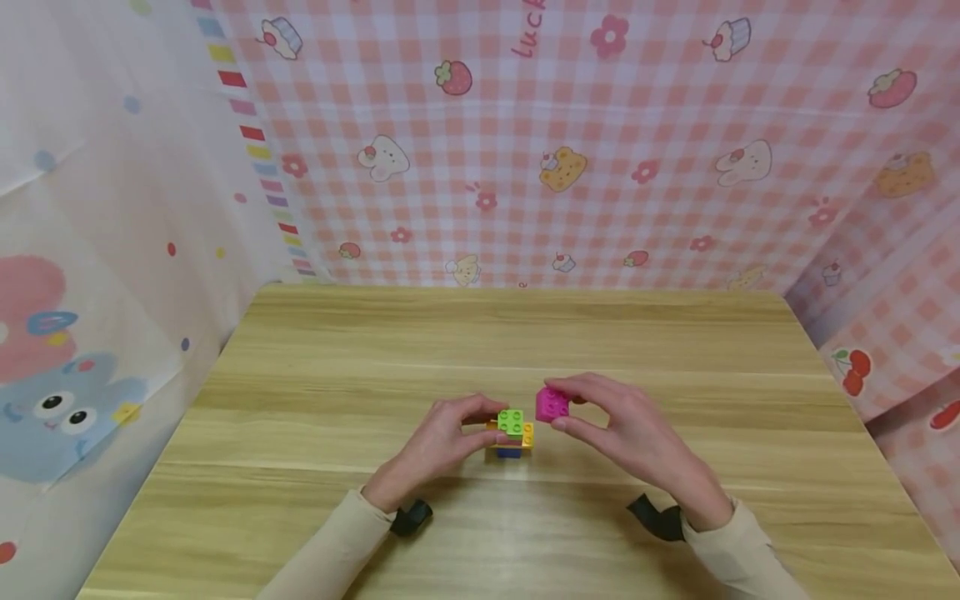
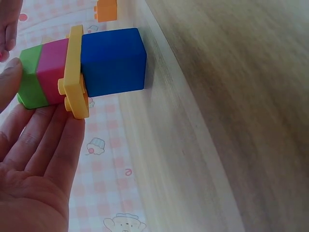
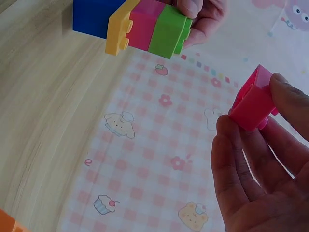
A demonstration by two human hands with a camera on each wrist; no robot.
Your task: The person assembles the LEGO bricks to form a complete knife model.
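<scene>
Lower centre of head view: left hand (image 1: 444, 432) pinched green block (image 1: 511, 422) atop stack (image 2: 73, 70), right hand (image 1: 626, 423) pinched pink block (image 1: 552, 405). I judged both light, stiff; sides best hold.

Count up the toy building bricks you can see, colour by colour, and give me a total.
Pink bricks: 2 (the stacked pink brick, and the loose pink brick in your right hand)
Green brick: 1
Yellow studded plate: 1
Blue brick: 1
Orange brick: 1
Total: 6
</scene>
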